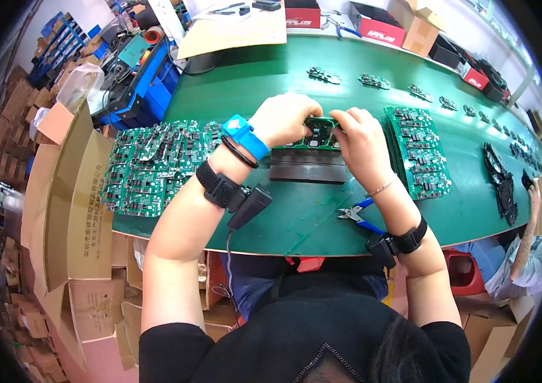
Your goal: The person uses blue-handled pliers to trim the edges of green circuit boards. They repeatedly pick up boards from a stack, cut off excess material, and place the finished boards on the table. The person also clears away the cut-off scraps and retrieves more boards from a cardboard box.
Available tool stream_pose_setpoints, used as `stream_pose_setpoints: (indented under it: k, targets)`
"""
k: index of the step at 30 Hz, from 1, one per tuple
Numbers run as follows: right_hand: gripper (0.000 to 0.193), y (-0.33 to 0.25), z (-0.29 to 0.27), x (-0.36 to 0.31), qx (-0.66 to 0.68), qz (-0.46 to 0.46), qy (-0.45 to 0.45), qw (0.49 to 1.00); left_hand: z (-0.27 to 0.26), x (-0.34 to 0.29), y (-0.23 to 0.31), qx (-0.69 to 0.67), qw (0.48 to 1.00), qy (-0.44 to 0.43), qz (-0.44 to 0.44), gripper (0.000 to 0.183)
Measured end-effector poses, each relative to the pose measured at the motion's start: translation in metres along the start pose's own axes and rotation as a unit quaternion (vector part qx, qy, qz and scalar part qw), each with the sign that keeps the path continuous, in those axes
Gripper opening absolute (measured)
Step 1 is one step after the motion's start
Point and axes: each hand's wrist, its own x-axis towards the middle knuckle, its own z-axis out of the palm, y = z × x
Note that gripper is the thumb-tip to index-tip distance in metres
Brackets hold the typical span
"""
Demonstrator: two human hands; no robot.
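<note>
Green circuit board (319, 132), half hidden, is gripped by both hands' closed fingers (347, 121).

Circuit board (319, 133) half hidden behind both hands, pliers (359, 214) partly under right forearm, far small boards (475, 113) too small to tell

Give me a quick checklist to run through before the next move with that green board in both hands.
1. Both hands on the board: left hand and right hand both grip the board. Ok.
2. Board over the dark block: ok.
3. Cutters within reach, near the right wrist: ok.
4. Pile of boards to the left, apart from the hands: ok.
5. Stack of boards close beside the right hand: cannot tell whether they touch.
6. Parts seated on the held board: cannot tell, fingers cover it.
</note>
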Motion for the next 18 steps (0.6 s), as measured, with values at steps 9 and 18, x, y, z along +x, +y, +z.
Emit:
stream_pose_setpoints:
  k: [9, 18]
  targets:
    - [0.017, 0.004, 0.004, 0.0, 0.03, 0.013, -0.019, 0.999, 0.003, -0.021, 0.002, 0.079, 0.995, 0.026, -0.048, 0.031]
    - [0.027, 0.063, 0.074, 0.044, 0.034, 0.13, -0.122, 0.983, 0.023, 0.033, -0.067, 0.0, 0.999, 0.016, -0.036, 0.044]
